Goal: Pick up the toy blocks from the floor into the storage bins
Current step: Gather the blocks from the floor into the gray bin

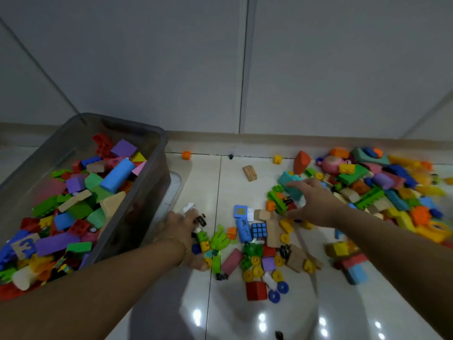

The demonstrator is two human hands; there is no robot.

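- Where the floor [208, 187] meets the wall [196, 69], a strip of bare tile lies open between bin and heap, carrying only an orange cube [186, 155], a wooden wedge [249, 173] and a yellow cube [277, 159].
- More bare tile shows nearest the camera, between the forearms.
- The grey bin [160, 155] stands at the left, nearly full of mixed blocks.
- The loose blocks [367, 187] are heaped at the right and scattered mid-floor.
- The left hand [186, 229] lies low just beside the bin's right wall, fingers spread, grip released.
- The right hand [313, 204] spreads over a teal block [291, 182], grip released, holding nothing.
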